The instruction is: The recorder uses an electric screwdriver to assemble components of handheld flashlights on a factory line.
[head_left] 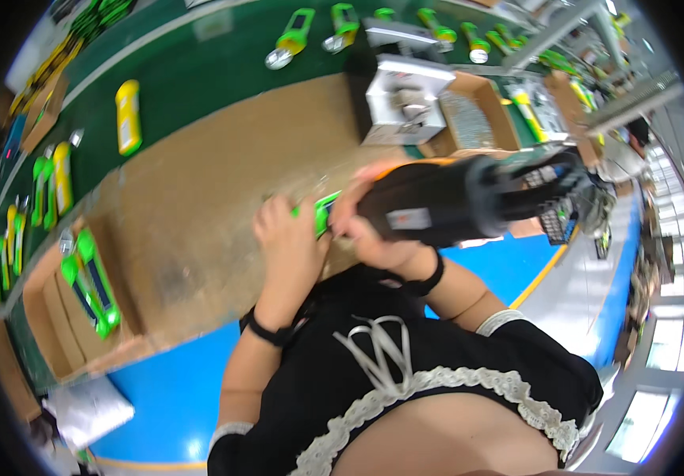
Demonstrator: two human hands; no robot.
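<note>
My left hand (288, 238) grips a green flashlight body (323, 213) against the brown work mat (199, 198); most of the green piece is hidden by my fingers. My right hand (374, 234) is wrapped around a black electric screwdriver (453, 198), whose thick body points to the right and whose tip end meets the green piece between both hands. A black band sits on each wrist.
A cardboard box (56, 317) with green flashlights stands at the left. Several green and yellow flashlights (128, 115) lie on the green conveyor belt (199, 71). A white metal fixture (405, 99) and an open box (477, 115) stand behind my hands.
</note>
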